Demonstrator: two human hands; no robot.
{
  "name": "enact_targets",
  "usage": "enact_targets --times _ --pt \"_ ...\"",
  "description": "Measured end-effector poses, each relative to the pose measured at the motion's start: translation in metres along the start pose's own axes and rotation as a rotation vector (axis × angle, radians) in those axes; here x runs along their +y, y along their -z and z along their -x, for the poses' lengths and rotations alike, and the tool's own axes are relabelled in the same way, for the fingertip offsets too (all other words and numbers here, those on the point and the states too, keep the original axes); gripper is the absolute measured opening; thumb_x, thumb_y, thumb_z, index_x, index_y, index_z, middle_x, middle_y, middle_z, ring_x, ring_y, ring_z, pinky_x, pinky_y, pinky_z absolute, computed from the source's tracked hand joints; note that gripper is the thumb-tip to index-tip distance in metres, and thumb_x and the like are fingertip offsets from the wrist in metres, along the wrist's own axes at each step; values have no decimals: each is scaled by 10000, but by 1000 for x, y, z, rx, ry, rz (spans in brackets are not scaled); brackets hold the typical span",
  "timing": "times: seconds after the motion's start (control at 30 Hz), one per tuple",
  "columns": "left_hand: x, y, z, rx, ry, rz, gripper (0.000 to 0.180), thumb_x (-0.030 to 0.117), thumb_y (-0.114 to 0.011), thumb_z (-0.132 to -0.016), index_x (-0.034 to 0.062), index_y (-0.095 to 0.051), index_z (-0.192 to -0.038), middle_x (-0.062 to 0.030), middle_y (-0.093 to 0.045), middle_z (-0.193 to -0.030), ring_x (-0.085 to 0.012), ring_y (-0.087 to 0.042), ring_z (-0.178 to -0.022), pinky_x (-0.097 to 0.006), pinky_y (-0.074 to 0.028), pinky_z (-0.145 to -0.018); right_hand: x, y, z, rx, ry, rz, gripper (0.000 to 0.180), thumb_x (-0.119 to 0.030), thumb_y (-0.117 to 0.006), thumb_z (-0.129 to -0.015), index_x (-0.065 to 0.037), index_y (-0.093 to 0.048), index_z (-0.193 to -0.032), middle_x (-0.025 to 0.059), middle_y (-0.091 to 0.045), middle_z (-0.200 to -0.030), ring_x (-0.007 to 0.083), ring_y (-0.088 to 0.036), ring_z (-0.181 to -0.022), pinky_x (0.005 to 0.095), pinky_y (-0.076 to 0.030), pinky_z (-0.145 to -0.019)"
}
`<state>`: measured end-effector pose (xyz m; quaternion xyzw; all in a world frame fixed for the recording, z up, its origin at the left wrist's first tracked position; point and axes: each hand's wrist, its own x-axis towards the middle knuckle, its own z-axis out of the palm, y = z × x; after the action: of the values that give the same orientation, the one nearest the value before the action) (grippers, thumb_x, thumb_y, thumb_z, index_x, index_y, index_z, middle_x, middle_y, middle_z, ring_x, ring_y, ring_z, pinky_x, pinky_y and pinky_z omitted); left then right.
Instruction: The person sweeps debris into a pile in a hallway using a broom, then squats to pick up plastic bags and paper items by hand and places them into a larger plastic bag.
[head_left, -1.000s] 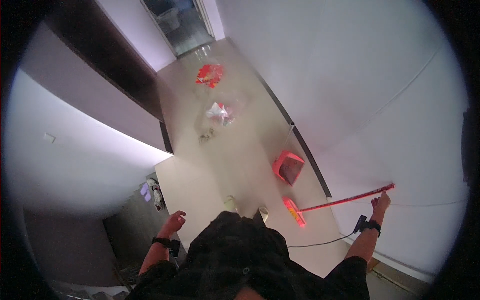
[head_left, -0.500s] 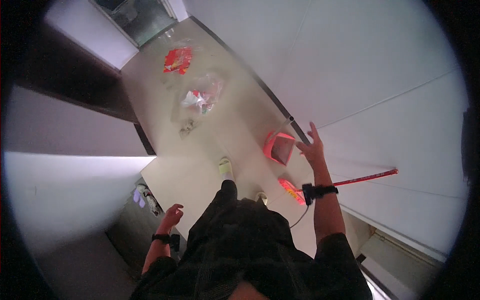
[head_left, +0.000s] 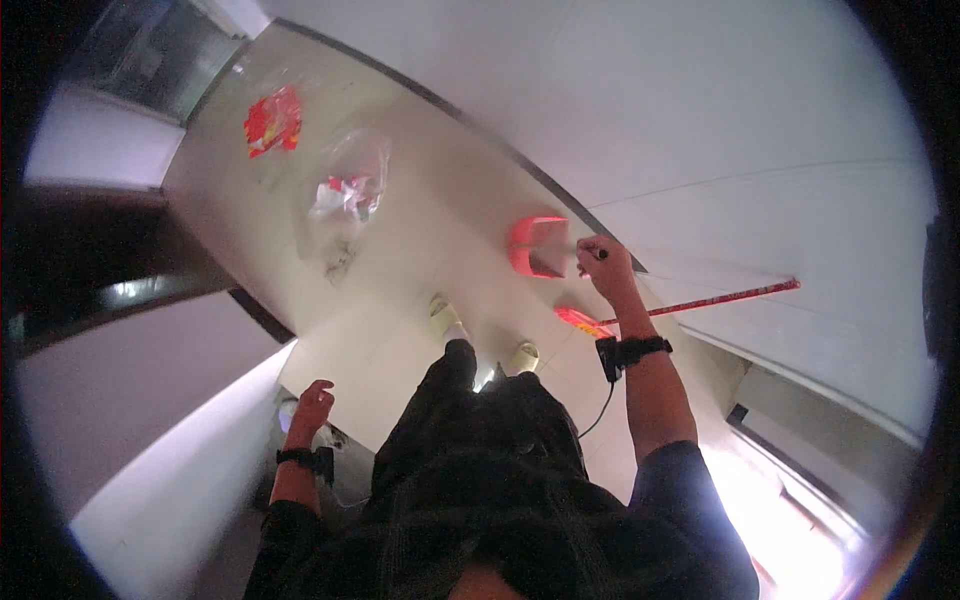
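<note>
Right of centre in the frame, the right hand (head_left: 607, 268) is clamped around the handle (head_left: 603, 254) of the red dustpan (head_left: 520, 250), whose pan lies just to the left of the fist near the dark skirting (head_left: 530, 167), while the red broom (head_left: 725, 298) slants behind the right forearm, its head low on the floor (head_left: 430, 190) and its tip toward the right edge. At lower left the left hand (head_left: 312, 408) hangs with fingers loosely curled and apart from the thumb. Toward the upper left lie grey debris (head_left: 340, 260), a clear bag (head_left: 352, 190) and a red wrapper (head_left: 273, 122).
</note>
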<state>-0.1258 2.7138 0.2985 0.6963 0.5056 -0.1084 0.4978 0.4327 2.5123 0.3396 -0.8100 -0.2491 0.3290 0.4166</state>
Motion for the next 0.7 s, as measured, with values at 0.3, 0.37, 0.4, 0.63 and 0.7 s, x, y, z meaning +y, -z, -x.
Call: enact_targets --times 0.3,0.37,0.4,0.63,0.7 --pt "62 19 -78 -137 -31 -67 245 112 -473 -777 59 -546 -1005 -95 -567 -704 -158 -535 -634 -296 -440 -571 -20 78 165 165 -120 -272 86 64 -528 -713 44 -562 -789 119 -589 -922 137 -588 -669 256 -503 -609" --pt "82 12 -83 -184 -63 -82 246 115 -475 -777 61 -545 -1007 -93 -567 -704 -161 -535 -634 -297 -441 -574 -28 98 207 184 -171 -307 85 79 -524 -709 44 -559 -778 130 -582 -946 143 -591 -680 260 -505 -614" --pt "94 7 -85 -171 -69 -146 249 117 -478 -776 60 -544 -1010 -89 -568 -706 -160 -535 -633 -299 -441 -573 -30 108 226 170 -203 -344 87 95 -521 -706 45 -557 -767 141 -575 -970 149 -593 -691 264 -508 -619" --pt "163 -56 -89 -236 -84 -188 254 107 -488 -772 53 -539 -1014 -61 -541 -660 -130 -498 -576 -281 -426 -532 -1 164 311 187 -335 -464 92 123 -506 -698 41 -546 -709 138 -580 -943 145 -595 -681 256 -510 -619" --pt "192 -84 -66 -270 -69 -231 269 87 -490 -763 40 -534 -1024 -33 -519 -636 -97 -484 -564 -250 -403 -491 12 174 345 210 -380 -452 62 88 -544 -711 29 -541 -732 119 -589 -934 139 -592 -685 255 -505 -614"
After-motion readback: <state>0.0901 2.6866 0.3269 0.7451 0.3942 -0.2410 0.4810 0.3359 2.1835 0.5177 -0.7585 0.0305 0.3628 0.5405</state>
